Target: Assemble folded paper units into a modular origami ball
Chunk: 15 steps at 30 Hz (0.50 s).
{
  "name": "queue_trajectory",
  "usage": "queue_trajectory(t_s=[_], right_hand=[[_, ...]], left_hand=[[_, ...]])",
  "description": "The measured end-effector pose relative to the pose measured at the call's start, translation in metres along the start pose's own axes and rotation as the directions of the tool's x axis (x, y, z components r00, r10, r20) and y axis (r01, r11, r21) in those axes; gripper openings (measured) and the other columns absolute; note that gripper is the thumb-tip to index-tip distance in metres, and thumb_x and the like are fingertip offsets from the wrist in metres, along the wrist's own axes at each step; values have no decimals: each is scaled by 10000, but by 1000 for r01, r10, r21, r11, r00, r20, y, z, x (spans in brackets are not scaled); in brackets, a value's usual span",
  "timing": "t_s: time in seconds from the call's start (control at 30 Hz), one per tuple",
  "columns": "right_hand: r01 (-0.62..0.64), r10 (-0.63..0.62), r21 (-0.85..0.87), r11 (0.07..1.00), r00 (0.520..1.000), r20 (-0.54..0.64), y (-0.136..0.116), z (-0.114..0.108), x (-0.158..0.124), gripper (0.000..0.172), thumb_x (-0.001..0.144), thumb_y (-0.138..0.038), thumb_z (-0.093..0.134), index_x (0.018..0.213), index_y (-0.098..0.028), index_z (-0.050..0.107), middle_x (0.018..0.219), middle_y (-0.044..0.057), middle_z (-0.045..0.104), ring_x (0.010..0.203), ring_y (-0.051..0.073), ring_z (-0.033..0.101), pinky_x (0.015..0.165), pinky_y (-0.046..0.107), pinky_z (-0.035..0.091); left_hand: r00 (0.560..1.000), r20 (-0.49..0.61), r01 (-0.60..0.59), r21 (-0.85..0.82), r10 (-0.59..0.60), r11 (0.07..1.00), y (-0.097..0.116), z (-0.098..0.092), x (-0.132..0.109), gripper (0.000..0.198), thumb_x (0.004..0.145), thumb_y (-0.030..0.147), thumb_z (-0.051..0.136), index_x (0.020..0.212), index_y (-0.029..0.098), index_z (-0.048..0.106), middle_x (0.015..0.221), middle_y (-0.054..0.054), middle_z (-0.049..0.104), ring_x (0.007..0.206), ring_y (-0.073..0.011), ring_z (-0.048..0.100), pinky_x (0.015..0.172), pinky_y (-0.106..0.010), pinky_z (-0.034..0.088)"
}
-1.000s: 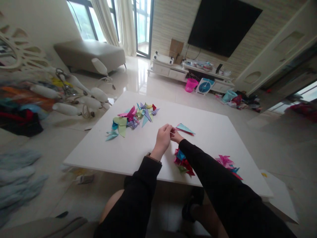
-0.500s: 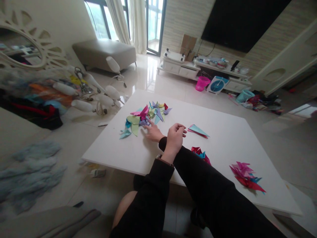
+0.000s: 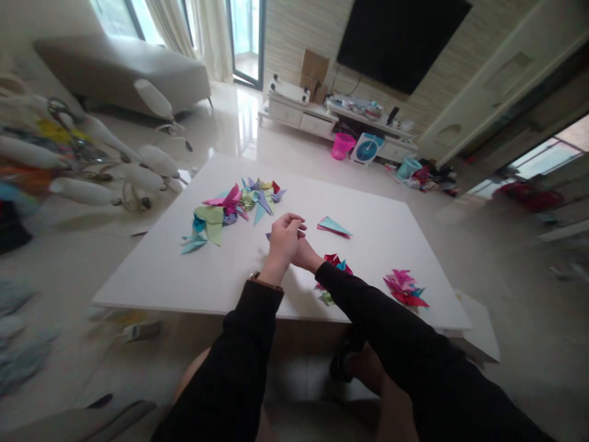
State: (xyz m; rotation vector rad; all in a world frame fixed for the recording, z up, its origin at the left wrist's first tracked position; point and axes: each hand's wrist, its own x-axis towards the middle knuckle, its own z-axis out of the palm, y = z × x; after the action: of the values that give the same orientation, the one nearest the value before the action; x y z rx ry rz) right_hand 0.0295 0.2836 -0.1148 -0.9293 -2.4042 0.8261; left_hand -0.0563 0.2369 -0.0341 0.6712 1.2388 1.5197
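Fingers point(image 3: 292, 218) of left hand point(image 3: 281, 240) and right hand point(image 3: 302, 253) curl together; whether they grip something, I cannot tell. White table point(image 3: 161, 276) carries paper pile point(image 3: 230, 205); television point(image 3: 400, 37) hangs behind.

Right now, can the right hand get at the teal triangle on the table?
Probably yes. The teal triangle lies flat on the table just beyond the right hand, to its right, with nothing lying between them. The left hand is on the other side.

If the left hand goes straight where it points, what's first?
Likely just bare table: the left hand aims between the paper pile and the teal triangle, though depth is unclear.
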Motion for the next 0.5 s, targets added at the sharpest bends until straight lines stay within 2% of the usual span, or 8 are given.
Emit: queue_trajectory(t_s=[0.1,0.17,0.2,0.27,0.37,0.43,0.5], right_hand=[[-7,15,38,999,979,-204,5,-54,-70,116,912,-193,556,961,-206,660,1001,58,669,939,202,637,859,367,546],[-65,88,72,995,918,-386,13,-95,-121,57,924,-249,592,962,-223,626,940,33,667,859,184,649,795,350,554],[-109,151,119,987,883,-444,18,-117,-146,84,928,-281,612,995,-232,599,928,22,668,837,176,659,772,339,558],[-186,254,174,967,774,-580,33,-160,-196,224,881,-317,683,1048,-254,548,906,-7,650,816,165,663,731,310,553],[-327,348,178,928,591,-728,62,-218,-269,430,733,-305,777,1073,-251,518,912,-9,642,793,169,656,710,307,544],[-456,414,199,867,440,-796,83,-246,-313,485,671,-318,774,1074,-233,518,907,7,644,768,173,642,698,312,538],[-545,478,248,801,332,-814,104,-262,-352,548,610,-316,768,1088,-224,516,936,30,655,782,181,640,700,314,536]], left_hand=[[996,84,-12,-11,13,1000,-1,5,-8,61,748,213,565,759,174,610,676,-14,634,556,-120,568,556,-225,438],[993,115,-26,3,25,1000,-3,9,-14,71,735,213,560,752,169,613,669,-16,634,551,-117,569,559,-225,436],[992,122,-32,10,30,999,-4,12,-16,72,730,214,561,749,169,614,667,-17,635,551,-117,569,561,-226,436],[991,131,-39,22,36,999,-5,16,-21,75,721,218,566,748,169,617,668,-19,636,553,-121,571,563,-230,435],[990,139,-40,47,33,998,-8,21,-25,86,706,216,565,744,165,622,668,-21,637,555,-122,571,565,-232,431],[989,144,-35,64,26,997,-10,23,-28,93,695,213,560,741,162,621,667,-20,635,552,-121,569,567,-233,431],[988,152,-34,77,22,996,-13,26,-29,100,690,217,559,744,160,621,668,-18,634,553,-120,570,570,-234,435]])
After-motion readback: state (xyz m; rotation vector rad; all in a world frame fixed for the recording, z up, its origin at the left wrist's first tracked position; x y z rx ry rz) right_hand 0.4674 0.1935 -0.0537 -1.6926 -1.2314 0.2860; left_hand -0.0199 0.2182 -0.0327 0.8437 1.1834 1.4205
